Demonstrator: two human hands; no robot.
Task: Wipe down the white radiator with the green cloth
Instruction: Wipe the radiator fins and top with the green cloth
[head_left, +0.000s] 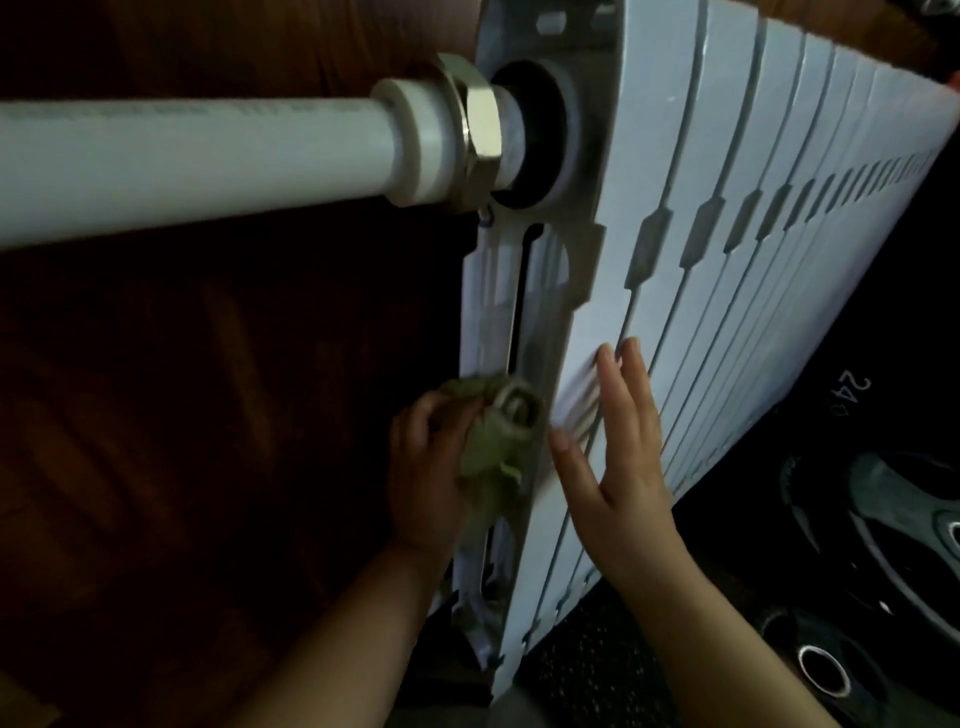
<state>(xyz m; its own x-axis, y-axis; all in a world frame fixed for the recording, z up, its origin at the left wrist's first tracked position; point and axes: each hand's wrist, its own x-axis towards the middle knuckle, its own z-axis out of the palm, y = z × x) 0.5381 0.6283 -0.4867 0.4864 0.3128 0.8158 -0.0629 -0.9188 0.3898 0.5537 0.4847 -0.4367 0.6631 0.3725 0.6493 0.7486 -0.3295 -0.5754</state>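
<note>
Left hand (423, 470) fingers bunch the crumpled green cloth (488, 441) against the end of the white ribbed metal radiator (727, 218); right hand (621, 452) lies flat on its front, fingers spread wide.

Left hand (423, 475) presses green cloth (491, 447) on radiator (675, 218) end.

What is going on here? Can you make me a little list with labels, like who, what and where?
place: beside a white radiator
left hand: holds a bunched green cloth against the radiator's end, by a round fitting
right hand: open, fingers spread, flat on the radiator's front
pipe: white, joined to the radiator's end by a metal nut
floor: dark wood on the left
nearby: dark weight plates on the right
</note>
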